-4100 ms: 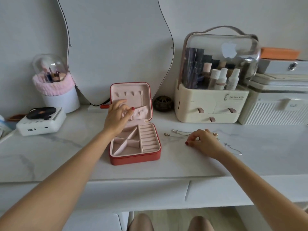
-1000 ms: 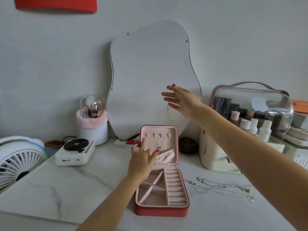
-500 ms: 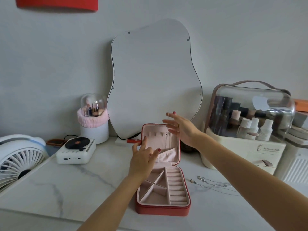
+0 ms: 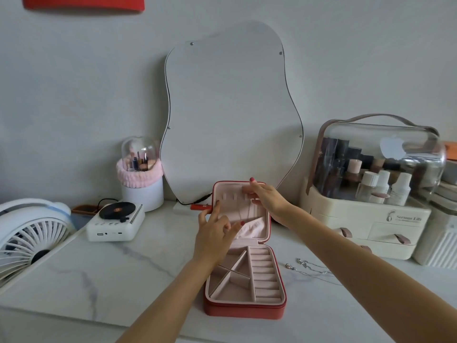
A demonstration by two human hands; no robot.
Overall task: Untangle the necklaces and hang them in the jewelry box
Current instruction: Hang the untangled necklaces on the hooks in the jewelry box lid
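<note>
Currently one necklace (image 4: 249, 214) hangs faintly inside the box (image 4: 243, 311) lid, frame centre. Right hand (image 4: 265, 196) pinches its top at the hooks; left hand (image 4: 214, 233), fingers loosely spread, steadies below. Further necklaces (image 4: 309, 267) lie right of centre, not yet hung.

Bare table (image 4: 138, 276) left of jewelry box (image 4: 244, 305), necklaces (image 4: 309, 267) close on right, cosmetic organizer (image 4: 366, 219) behind, mirror (image 4: 232, 107) at rear.

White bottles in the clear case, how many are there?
3, side by side at the front right of the case: left, middle, right. Darker containers behind may hide more.
</note>
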